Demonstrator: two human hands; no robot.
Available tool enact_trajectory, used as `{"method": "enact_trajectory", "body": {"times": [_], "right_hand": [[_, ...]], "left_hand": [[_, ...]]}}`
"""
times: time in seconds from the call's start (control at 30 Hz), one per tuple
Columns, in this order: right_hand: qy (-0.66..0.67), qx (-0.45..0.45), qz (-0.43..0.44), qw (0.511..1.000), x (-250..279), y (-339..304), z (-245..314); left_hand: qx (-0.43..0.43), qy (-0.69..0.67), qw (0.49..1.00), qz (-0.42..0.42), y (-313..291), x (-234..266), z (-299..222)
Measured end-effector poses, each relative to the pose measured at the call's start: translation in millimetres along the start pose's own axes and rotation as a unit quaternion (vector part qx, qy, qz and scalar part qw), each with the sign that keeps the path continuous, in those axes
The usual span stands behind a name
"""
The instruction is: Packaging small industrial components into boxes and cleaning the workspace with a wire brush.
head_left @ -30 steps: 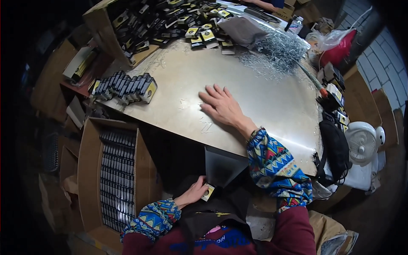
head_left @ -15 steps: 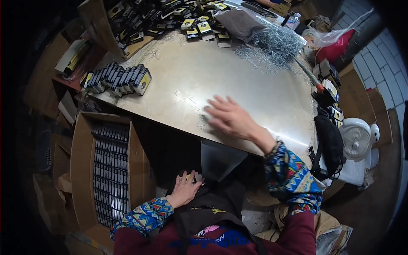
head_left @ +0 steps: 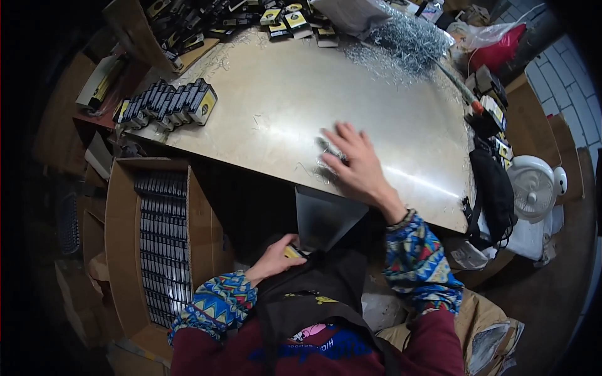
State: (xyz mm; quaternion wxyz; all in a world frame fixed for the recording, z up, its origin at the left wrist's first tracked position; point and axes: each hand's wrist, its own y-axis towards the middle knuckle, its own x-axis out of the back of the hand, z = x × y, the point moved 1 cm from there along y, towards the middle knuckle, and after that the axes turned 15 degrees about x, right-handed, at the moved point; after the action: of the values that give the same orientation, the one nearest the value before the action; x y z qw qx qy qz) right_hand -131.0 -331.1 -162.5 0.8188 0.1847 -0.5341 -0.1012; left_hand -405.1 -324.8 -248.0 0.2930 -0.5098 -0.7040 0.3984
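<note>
My left hand (head_left: 276, 260) is closed around a small yellow and black box (head_left: 292, 252), held in front of my apron at the lower end of a grey metal chute (head_left: 323, 216). Above the chute, my right hand (head_left: 357, 164) is over the front part of the metal-topped table (head_left: 269, 81), palm down with its fingers apart. A few thin metal pins or nails (head_left: 308, 170) lie beside and under its fingers. Whether the palm touches the table top is hard to make out.
Rows of small boxes (head_left: 164, 250) fill a cardboard carton at left. Stacked boxes (head_left: 168, 105) stand on the table's left edge. Loose boxes (head_left: 295, 22) and a heap of metal pins (head_left: 411, 44) lie at the back. A white fan (head_left: 532, 188) stands at right.
My right hand has moved slightly right on the table, near the loose pins. My left hand has turned and brought the small box up against the chute's lower end.
</note>
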Motion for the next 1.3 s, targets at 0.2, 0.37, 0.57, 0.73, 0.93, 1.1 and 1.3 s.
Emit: {"method": "enact_trajectory", "body": {"times": [0.2, 0.37, 0.57, 0.73, 0.93, 1.1, 1.3], "right_hand": [[-0.012, -0.011, -0.011, 1.0, -18.1, -18.6, 57.1], [-0.034, -0.025, 0.014, 0.999, -10.9, -41.2, 96.3], [0.17, -0.079, 0.004, 0.982, 28.2, -60.0, 101.8], [0.12, -0.054, 0.008, 0.991, -0.8, -85.2, 96.2], [0.191, 0.003, 0.16, 0.969, -39.4, -124.7, 136.4], [0.313, -0.061, 0.054, 0.946, -4.5, -105.3, 115.7], [0.325, -0.158, 0.031, 0.932, 13.0, -91.0, 105.2]], "left_hand": [[-0.088, -0.188, 0.976, 0.058, 20.8, -43.8, 16.3], [-0.007, -0.292, 0.956, 0.008, 8.5, -51.0, 8.5], [-0.075, -0.357, 0.931, -0.036, 7.7, -58.1, 14.5], [-0.146, -0.184, 0.967, -0.104, 6.8, -60.6, 15.7], [-0.221, 0.1, 0.919, -0.312, 19.6, -62.6, 33.7], [-0.251, 0.143, 0.922, -0.257, -6.9, -32.5, 47.3], [-0.321, -0.017, 0.897, -0.302, -25.1, -23.5, -9.3]]}}
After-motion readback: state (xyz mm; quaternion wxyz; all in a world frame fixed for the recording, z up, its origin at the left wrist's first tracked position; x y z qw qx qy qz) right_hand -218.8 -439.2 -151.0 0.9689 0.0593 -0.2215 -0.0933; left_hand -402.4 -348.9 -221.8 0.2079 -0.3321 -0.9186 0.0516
